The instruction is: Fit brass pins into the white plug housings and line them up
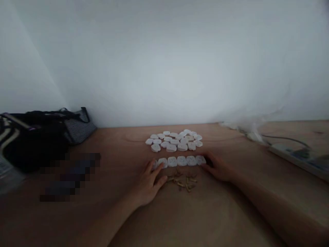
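Six white plastic plug pieces [172, 161] lie in a row on the wooden table [226, 142], the end one partly under my left hand [146, 183]. That hand is spread open, its fingers [156, 167] touching the row. My right hand [217, 167] is likewise open, against the far end, gripping nothing. A loose heap of similar pieces [173, 141] sits beyond the row; small brass pins [182, 181] lie scattered just before it. A black bag [33, 140] stands well left.

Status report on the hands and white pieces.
Left hand and right hand at opposite ends of the row of white pieces. Brass bits just below.
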A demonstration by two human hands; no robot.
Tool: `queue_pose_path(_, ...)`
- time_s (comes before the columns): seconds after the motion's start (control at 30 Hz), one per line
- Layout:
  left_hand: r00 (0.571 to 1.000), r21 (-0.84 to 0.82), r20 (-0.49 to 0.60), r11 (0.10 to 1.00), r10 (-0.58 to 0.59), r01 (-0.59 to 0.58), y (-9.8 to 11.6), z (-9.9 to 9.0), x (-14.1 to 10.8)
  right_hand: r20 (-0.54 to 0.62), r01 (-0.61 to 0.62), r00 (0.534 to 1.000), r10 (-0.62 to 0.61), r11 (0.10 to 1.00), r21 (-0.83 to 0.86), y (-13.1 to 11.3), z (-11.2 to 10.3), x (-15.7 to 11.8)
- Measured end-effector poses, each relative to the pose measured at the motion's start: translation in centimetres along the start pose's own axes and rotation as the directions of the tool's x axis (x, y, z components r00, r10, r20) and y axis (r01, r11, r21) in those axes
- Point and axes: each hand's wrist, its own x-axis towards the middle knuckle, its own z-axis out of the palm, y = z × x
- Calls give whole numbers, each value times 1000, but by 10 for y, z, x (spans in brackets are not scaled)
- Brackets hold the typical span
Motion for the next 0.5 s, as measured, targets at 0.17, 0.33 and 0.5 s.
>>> queue_pose_path(0.17, 986, -9, -161, 999, 47, -49, 5, -1, 0, -56, 74, 995, -77, 996, -48, -11, -2, -3)
queue_pose_path(0.33, 927, -17, -197, 944, 320, -330, 7, -15, -8, 37, 327, 945, -325, 935, -137, -43, -9, -12)
queue_pose_path(0.5, 971, -212, -40, 947, 237, -240, -5, -26, -11, 168, 300, 946, -279, 946, -121, -67, -5, -17)
